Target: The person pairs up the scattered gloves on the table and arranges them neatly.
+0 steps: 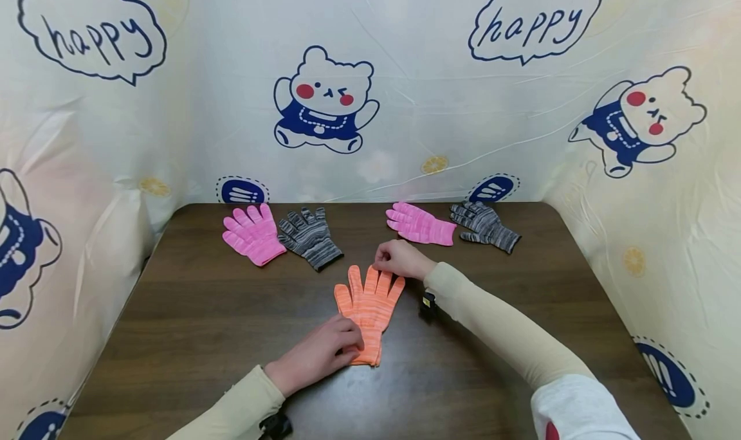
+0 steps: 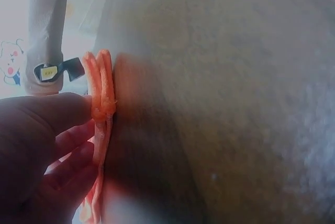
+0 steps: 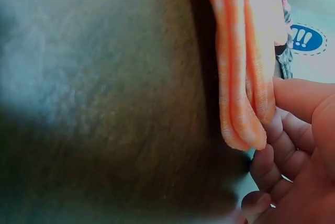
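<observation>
A pair of orange knit gloves (image 1: pixel 366 305) lies stacked in the middle of the table, fingers pointing away; the doubled layers show in both wrist views. At the cuff end, my left hand (image 1: pixel 324 352) holds the left edge with curled fingers, and its thumb (image 2: pixel 70 110) touches the fabric in the left wrist view. My right hand (image 1: pixel 403 258) pinches a fingertip of the gloves at their far end. Close up in the right wrist view, the thumb (image 3: pixel 301 97) lies against the orange knit (image 3: pixel 238 77), with the other fingers curled near the tip.
Along the back of the brown table (image 1: pixel 231 337) lie a pink glove (image 1: pixel 253 234) and a grey striped glove (image 1: pixel 311 237) at left. Another pink glove (image 1: pixel 421 224) and grey glove (image 1: pixel 486 226) lie at right. A printed curtain (image 1: pixel 405 105) encloses the table.
</observation>
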Demonstrator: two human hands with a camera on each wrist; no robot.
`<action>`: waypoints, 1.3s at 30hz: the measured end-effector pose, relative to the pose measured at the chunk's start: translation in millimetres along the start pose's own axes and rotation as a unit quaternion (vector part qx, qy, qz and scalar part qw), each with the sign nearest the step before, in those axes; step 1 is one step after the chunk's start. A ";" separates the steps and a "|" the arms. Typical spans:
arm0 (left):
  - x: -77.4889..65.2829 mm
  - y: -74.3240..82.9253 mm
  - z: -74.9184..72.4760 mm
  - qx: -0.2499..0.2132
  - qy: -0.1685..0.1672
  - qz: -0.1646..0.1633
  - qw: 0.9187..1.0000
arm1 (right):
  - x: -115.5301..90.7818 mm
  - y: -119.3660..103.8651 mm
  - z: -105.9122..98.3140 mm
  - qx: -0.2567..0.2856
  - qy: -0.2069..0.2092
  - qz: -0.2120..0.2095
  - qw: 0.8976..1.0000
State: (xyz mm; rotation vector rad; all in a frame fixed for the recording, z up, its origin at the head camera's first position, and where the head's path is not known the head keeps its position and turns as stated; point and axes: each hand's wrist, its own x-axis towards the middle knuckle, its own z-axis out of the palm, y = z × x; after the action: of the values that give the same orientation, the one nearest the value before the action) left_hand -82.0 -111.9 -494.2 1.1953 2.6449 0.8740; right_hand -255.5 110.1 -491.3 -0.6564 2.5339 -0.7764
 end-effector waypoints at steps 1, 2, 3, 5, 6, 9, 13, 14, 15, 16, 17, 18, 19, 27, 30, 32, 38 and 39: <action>-0.1 0.1 -0.1 -0.001 0.000 0.001 1.000 | -0.3 -0.9 0.2 -0.007 0.003 0.000 1.000; -0.2 0.3 -0.2 -0.002 0.000 0.002 1.000 | -0.4 -1.7 0.4 -0.013 0.006 0.001 1.000; -0.2 0.3 -0.4 -0.004 0.001 0.003 1.000 | -0.5 -2.2 0.7 -0.019 0.009 0.001 1.000; -0.2 -0.2 -0.4 -0.005 0.002 0.006 1.000 | -1.0 -2.3 1.4 -0.024 0.013 -0.001 1.000; -0.1 -0.5 -0.3 -0.005 0.003 0.007 1.000 | -1.4 -2.2 1.7 -0.022 0.013 -0.002 1.000; 0.0 -1.2 0.4 -0.006 0.003 0.006 1.000 | -3.2 -0.9 3.1 -0.009 0.010 0.000 1.000; 0.5 -1.5 0.1 -0.006 -0.001 0.001 1.000 | -7.3 1.2 3.5 0.012 0.014 -0.006 1.000; 0.5 -1.5 0.1 -0.007 -0.002 0.000 1.000 | -8.8 1.8 3.3 0.017 0.018 -0.010 1.000; 0.5 -1.8 0.3 -0.007 -0.003 0.000 1.000 | -10.7 2.1 3.0 0.022 0.023 -0.012 0.999; 0.6 -2.1 0.5 -0.007 -0.003 -0.001 1.000 | -13.1 2.3 2.2 0.026 0.030 -0.016 0.999; 0.6 -2.1 0.5 -0.007 -0.003 -0.001 1.000 | -15.8 2.5 1.5 0.031 0.037 -0.020 0.999; 0.6 -2.3 0.6 -0.007 -0.003 -0.001 1.000 | -18.6 2.8 0.7 0.035 0.046 -0.024 0.998; 0.6 -2.5 0.7 -0.007 -0.004 -0.002 1.000 | -21.6 3.0 -0.1 0.042 0.054 -0.027 0.997; 0.8 -3.0 0.3 -0.002 0.000 0.003 1.000 | -47.7 -4.3 -1.0 0.066 0.081 -0.048 0.993; 1.0 -2.4 0.4 0.000 0.002 0.004 1.000 | -58.0 -10.8 4.6 0.065 0.066 -0.062 0.994; 1.2 -2.0 0.5 0.002 0.004 0.005 1.000 | -64.8 -14.9 10.0 0.052 0.055 -0.075 0.994; 1.7 0.2 -0.3 0.011 0.002 0.003 1.000 | -83.6 -25.1 25.3 0.026 0.020 -0.096 0.995; 1.6 0.5 -0.5 0.012 0.001 0.002 1.000 | -86.5 -26.3 27.3 0.029 0.014 -0.094 0.995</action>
State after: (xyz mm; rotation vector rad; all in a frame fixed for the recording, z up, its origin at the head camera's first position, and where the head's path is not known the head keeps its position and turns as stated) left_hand -82.9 -110.7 -493.2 1.2048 2.6627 0.8478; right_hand -163.8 126.4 -475.5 -0.8799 2.4897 -0.9243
